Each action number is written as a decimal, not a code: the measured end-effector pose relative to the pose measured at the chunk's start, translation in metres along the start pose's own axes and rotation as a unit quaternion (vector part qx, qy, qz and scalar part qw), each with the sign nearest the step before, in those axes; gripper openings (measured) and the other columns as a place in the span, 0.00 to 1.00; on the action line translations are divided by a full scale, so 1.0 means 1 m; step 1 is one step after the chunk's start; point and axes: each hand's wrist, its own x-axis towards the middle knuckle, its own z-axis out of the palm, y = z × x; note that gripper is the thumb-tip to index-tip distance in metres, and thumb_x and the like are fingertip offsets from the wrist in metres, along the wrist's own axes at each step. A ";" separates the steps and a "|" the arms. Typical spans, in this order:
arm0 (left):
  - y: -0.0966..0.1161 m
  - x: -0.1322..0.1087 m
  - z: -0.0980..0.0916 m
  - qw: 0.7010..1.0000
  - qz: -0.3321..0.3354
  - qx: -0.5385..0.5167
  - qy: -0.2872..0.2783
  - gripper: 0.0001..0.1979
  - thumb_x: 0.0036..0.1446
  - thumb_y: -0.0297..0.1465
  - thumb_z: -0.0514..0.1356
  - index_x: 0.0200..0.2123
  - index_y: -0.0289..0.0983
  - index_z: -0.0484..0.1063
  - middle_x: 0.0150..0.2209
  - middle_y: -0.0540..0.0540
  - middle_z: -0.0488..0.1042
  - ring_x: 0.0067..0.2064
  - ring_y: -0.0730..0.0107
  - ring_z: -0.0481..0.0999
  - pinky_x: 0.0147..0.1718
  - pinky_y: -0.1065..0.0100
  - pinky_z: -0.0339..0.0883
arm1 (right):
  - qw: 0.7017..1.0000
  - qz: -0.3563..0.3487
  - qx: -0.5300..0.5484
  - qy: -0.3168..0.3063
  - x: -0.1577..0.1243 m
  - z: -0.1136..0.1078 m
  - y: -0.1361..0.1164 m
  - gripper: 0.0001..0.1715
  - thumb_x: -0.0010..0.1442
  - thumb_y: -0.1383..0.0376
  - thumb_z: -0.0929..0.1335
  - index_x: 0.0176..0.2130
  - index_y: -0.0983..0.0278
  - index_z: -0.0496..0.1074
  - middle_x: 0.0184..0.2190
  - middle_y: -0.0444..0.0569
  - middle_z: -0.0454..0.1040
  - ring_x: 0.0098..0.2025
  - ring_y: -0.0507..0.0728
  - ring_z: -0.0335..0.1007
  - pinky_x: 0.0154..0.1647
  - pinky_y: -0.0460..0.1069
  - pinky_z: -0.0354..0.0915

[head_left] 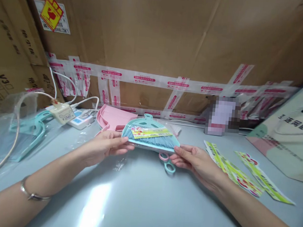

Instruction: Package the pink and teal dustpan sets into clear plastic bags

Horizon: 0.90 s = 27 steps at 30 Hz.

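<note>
A small teal dustpan and brush set [151,136], wrapped in clear plastic with a yellow-green label [152,132], is held up between my two hands. My left hand [111,143] pinches its left corner, and my right hand [190,157] grips the right corner. Grey-blue bristles show along its lower part. Just below, near my right fingers, the pink and teal handle rings of scissors [168,166] show; their blades are hidden. Behind the set lies a pink dustpan [116,117], partly covered.
On the left are another teal dustpan [36,138] in plastic, a white power strip [80,119] with a charger [62,113], and a looping cable [16,130]. Printed label strips [231,166] lie right, near a paper bag [287,136]. A large taped carton [147,39] stands behind.
</note>
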 end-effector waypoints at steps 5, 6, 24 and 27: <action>-0.006 0.006 0.004 0.994 -0.007 0.069 0.080 0.13 0.51 0.38 0.61 0.25 0.32 0.71 0.25 0.44 0.78 0.24 0.76 0.75 0.17 0.79 0.59 | 0.996 -0.017 -0.079 0.025 0.003 0.000 0.003 0.18 0.45 0.56 0.74 0.23 0.69 0.71 0.18 0.48 0.76 0.18 0.48 0.70 0.19 0.39 0.67; -0.006 0.005 0.005 0.993 -0.005 0.090 0.078 0.15 0.51 0.40 0.61 0.24 0.32 0.71 0.23 0.44 0.77 0.22 0.76 0.74 0.15 0.79 0.57 | 0.994 -0.021 -0.101 0.031 0.002 0.000 0.003 0.19 0.45 0.54 0.73 0.22 0.69 0.70 0.16 0.48 0.74 0.15 0.47 0.68 0.17 0.39 0.64; -0.020 0.003 0.004 0.602 0.414 0.682 0.002 0.12 0.53 0.34 0.58 0.39 0.36 0.67 0.43 0.40 0.69 0.45 0.56 0.67 0.39 0.61 0.61 | 0.998 0.002 0.056 -0.033 -0.007 0.001 -0.006 0.11 0.55 0.62 0.68 0.31 0.69 0.75 0.34 0.56 0.79 0.35 0.53 0.76 0.40 0.45 0.71; -0.021 0.006 0.003 0.560 0.446 0.697 0.025 0.07 0.58 0.26 0.50 0.34 0.36 0.67 0.39 0.41 0.71 0.41 0.61 0.69 0.37 0.63 0.60 | 0.997 -0.025 -0.048 -0.061 -0.008 -0.005 -0.007 0.19 0.54 0.53 0.68 0.30 0.68 0.73 0.31 0.55 0.78 0.33 0.54 0.75 0.39 0.48 0.71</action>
